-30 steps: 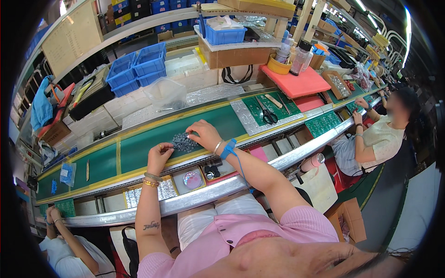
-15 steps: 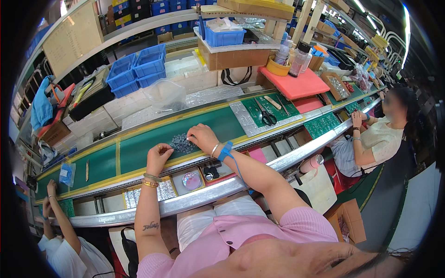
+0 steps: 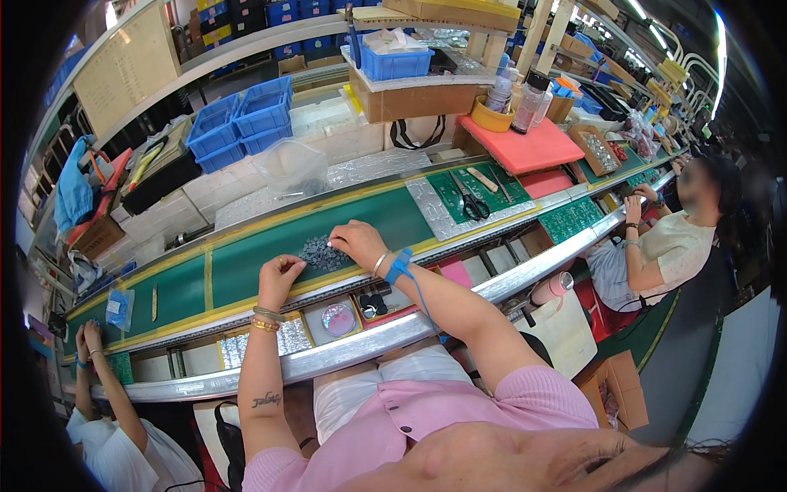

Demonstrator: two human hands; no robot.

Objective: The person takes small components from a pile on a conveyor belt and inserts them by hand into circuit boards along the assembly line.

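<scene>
A heap of small dark grey pieces (image 3: 320, 252) lies on the green belt (image 3: 254, 256) in front of me. My left hand (image 3: 280, 277) is at the heap's near left side, thumb and fingertips pinched together. Whatever sits in that pinch is too small to name. From the right, my right hand (image 3: 359, 244) reaches over the heap's edge with its fingers curled and closed; I cannot make out what they hold. A blue strap (image 3: 400, 266) with a cord circles my right wrist.
Scissors (image 3: 474, 207) lie on a green circuit board (image 3: 443, 193) to the right. Blue bins (image 3: 215, 127) stand behind the belt, near a clear plastic bag (image 3: 293, 162). A co-worker's hands (image 3: 88, 336) are at far left; another person (image 3: 668, 246) sits at right.
My hands stay nearly in place at the heap. At far left the co-worker's hands have come together. The person at right has shifted an arm slightly.
</scene>
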